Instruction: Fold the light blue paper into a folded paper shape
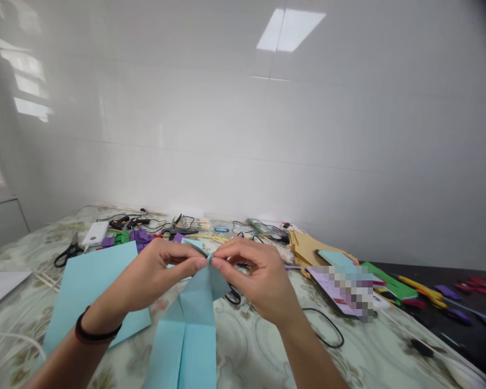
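A light blue sheet of folded paper (186,346) hangs between my hands, with creases and a lengthwise seam down its lower part. My left hand (157,270) pinches its top edge between thumb and forefinger; a dark band circles that wrist. Right beside it, my right hand (255,270) pinches the same top edge, the fingertips of both hands almost meeting. Another light blue sheet (93,292) lies flat on the table under my left forearm. Behind the folded paper, a black scissor handle (234,295) partly shows near my right hand.
On the patterned tablecloth (251,351), black scissors (69,254) and a white power bank (95,234) lie at left, near purple paper pieces (140,236). Brown envelopes (316,246), a green pad (391,281) and yellow-handled scissors (423,292) are at right. A black cable loop (328,344) lies nearer.
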`<state>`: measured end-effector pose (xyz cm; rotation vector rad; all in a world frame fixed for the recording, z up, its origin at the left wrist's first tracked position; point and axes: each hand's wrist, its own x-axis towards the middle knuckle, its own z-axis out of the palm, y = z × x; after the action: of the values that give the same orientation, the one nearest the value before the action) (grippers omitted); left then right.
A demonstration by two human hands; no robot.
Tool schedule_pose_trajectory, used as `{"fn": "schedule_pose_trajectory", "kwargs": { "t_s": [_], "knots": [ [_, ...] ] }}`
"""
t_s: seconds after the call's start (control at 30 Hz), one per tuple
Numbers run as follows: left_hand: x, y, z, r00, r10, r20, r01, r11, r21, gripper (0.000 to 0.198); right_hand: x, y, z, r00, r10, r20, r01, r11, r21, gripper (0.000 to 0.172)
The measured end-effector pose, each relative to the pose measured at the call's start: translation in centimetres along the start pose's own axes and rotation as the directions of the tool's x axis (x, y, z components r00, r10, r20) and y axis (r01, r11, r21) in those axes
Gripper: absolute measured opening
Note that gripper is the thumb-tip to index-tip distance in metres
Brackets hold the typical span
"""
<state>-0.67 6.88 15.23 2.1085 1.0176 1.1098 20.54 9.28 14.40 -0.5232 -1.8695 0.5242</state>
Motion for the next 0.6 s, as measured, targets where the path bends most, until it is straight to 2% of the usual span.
{"fn": "schedule_pose_trajectory", "kwargs": {
  "t_s": [0.33,0.6],
  "knots": [
    [0.1,0.0,0.3,0.997,0.009,-0.076,-0.013,0.999,-0.050,0.023,0.0,0.1,0.3,0.999,0.035,0.022,-0.037,0.996,0.082,0.012],
    [0.0,0.7,1.1,0.990,0.078,-0.115,-0.057,0.983,0.177,0.022,0.1,0.1,0.2,0.993,0.112,0.046,-0.113,0.993,0.029,0.011]
  ]
}}
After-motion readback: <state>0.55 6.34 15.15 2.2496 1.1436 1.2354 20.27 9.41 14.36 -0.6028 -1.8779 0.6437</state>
